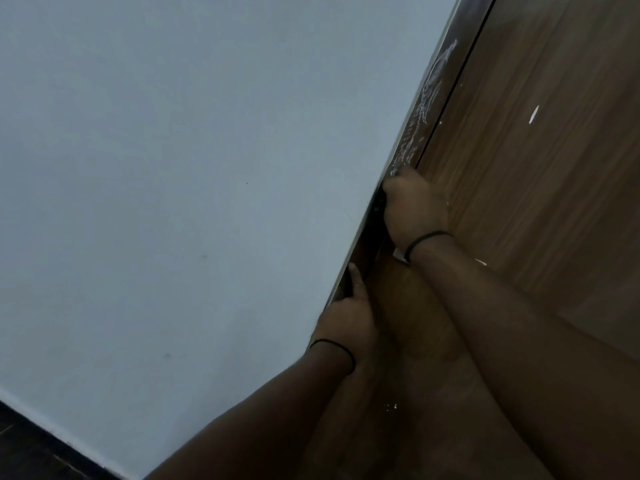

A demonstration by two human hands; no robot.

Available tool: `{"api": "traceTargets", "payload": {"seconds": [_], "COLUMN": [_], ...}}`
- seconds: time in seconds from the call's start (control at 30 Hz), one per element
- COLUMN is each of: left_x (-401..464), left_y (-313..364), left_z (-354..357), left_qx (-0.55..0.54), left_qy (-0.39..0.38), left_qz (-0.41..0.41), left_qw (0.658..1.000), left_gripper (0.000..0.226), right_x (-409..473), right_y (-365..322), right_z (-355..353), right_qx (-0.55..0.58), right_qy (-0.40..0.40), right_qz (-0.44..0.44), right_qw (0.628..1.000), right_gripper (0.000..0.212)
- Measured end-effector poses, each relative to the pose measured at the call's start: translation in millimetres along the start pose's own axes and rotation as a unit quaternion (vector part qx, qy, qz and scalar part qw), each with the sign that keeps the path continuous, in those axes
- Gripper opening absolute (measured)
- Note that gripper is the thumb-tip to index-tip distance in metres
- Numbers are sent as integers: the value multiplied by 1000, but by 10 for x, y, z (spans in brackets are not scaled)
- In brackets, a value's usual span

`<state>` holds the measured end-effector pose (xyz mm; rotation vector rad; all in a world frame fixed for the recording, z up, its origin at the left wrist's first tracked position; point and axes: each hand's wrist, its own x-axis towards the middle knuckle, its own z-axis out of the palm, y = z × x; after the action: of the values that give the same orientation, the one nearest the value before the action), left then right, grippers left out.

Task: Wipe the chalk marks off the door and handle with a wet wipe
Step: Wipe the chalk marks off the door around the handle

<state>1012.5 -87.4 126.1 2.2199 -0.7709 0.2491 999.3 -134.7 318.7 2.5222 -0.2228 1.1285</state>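
A brown wooden door (540, 174) fills the right side, seen at a steep tilt. White chalk marks (427, 98) run along its dark frame strip above my hands. My right hand (414, 206) presses against that strip just below the marks, its fingers curled inward; a white corner of the wet wipe (400, 255) shows under the wrist. My left hand (348, 313) rests lower on the frame edge with the thumb stretched up along it; its fingers are hidden behind the edge. The handle is not in view.
A pale grey wall (173, 202) covers the left side and meets the door frame. Dark floor (31, 452) shows at the bottom left. Small white flecks (533, 114) dot the door face.
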Motion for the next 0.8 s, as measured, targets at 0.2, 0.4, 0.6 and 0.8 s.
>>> {"api": "traceTargets", "payload": {"seconds": [0.2,0.4,0.6,0.8], "left_x": [156,184,214,280], "left_y": [81,165,215,259], "left_z": [-91,-177,-263,-288], "left_qx": [4,47,107,92], "left_qy": [-14,-52,-76,-109], "left_qz": [-4,-1,-4,-28], "left_qw": [1000,998,991,989], "left_gripper": [74,84,92,84], "right_x": [-270,-187,110,-341], "right_y": [-64,-20,124,83], "right_z": [180,51,-66,138], "right_qx": [-15,-76,-46,-79], "right_qy": [-76,-16,35,-71], "right_qz": [-24,-46,33,-54], "right_qw": [997,996,998,993], "right_gripper": [14,15,23,15]}}
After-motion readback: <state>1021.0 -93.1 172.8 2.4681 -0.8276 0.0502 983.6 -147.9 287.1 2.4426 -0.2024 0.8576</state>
